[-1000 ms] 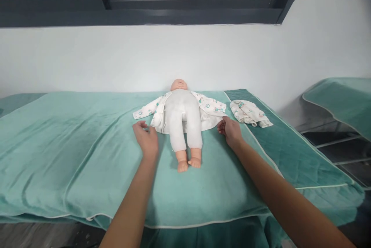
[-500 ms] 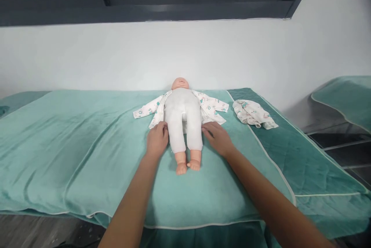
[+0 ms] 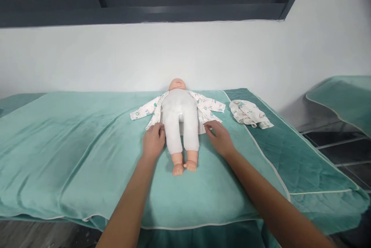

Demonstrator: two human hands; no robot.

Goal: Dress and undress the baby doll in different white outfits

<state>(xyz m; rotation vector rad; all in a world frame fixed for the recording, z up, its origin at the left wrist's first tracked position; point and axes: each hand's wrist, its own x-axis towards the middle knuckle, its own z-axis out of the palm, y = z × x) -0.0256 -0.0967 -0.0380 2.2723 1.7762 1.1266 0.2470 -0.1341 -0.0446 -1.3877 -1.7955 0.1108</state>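
Change over the last second: the person's left hand (image 3: 153, 140) has come in from the side to the doll's thigh; the right hand (image 3: 219, 136) has left the outer corner of the patterned jacket (image 3: 209, 104) and now sits nearer the legs, at the hem. Judged meaning: attention has shifted to the jacket's lower edge, front panels still open. Both hands have fingers curled — whether either pinches cloth, cannot tell. The doll (image 3: 180, 111) lies mid-cover on the green cover (image 3: 101, 178), on its back over the jacket. Long axis runs from wall (image 3: 116, 58) to person — head at the wall end, feet toward the person, near straight. Jacket: collar wallward, hem toward the person, sleeves spread to either side
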